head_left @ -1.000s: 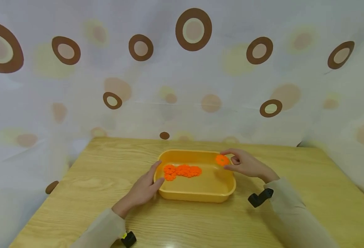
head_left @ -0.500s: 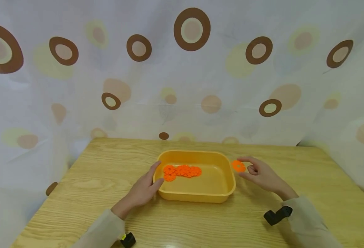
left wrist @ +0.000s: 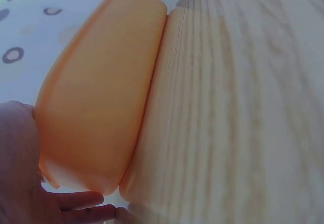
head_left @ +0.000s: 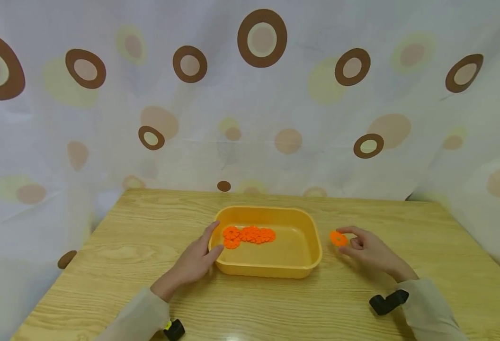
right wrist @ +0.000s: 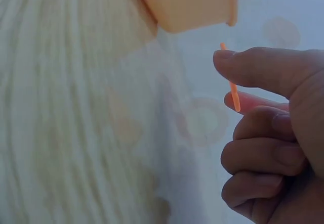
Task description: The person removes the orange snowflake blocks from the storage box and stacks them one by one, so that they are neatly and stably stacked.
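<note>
A yellow plastic tub (head_left: 292,267) stands on the table. Inside its left half lies a cluster of orange flower-shaped discs (head_left: 254,234), some overlapping. My left hand (head_left: 194,259) holds the tub's left end, thumb over the rim; the left wrist view shows fingers (left wrist: 76,199) along the outer wall. To the right of the tub, my right hand (head_left: 371,251) pinches one orange notched disc (head_left: 338,238) with a small centre hole between thumb and index finger. Edge-on in the right wrist view, the same disc (right wrist: 235,97) is raised, with the other fingers (right wrist: 260,155) curled into the palm.
The wooden table (head_left: 126,237) extends around the tub on all sides. Behind it hangs a pale cloth (head_left: 258,104) printed with brown rings and blotches. A black wrist camera (head_left: 388,302) is strapped over the right sleeve, another (head_left: 174,329) over the left.
My right hand has carried the pinched disc from above the tub's back right corner out past the rim, rightward and nearer to me. The left hand and the tub stay put.
</note>
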A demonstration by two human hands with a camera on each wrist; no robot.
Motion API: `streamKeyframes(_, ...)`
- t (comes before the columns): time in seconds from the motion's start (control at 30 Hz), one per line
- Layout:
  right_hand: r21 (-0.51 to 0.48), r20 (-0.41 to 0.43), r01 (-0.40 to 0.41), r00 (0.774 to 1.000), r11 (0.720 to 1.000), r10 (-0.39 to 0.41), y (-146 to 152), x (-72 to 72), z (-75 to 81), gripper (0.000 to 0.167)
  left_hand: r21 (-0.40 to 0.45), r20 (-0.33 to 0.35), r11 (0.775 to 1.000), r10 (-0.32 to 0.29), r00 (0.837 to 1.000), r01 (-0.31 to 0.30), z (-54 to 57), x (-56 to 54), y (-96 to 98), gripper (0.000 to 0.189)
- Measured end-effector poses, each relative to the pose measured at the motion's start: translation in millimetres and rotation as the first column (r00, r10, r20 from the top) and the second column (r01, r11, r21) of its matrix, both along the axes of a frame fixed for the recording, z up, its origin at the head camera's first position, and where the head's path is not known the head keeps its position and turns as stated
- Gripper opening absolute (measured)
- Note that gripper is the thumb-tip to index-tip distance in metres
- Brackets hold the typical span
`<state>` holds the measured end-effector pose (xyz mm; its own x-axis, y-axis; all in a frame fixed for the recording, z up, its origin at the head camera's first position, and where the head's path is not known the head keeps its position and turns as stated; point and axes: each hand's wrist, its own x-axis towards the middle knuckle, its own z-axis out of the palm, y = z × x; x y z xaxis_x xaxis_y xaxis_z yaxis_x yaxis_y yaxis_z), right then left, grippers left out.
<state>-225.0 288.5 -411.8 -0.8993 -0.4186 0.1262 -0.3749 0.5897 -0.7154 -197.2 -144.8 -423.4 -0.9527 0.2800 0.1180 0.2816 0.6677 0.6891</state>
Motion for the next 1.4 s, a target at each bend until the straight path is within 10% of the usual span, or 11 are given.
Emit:
streamKeyframes(0.37,0.119,0.072,0.037,0.996,0.992,-0.046,9,-4.1,-11.9,0.051,0.004,-0.025,1.0,0.013,1.0,-0.013,-1.0,1.4,0.3,0.062)
streamKeyframes(1.4,-0.013,0.073,0.023,0.997,1.0,-0.022,12,-2.8,-14.4,0.044,0.007,0.01,1.0,0.006,1.0,-0.006,1.7,1.6,1.2,0.063)
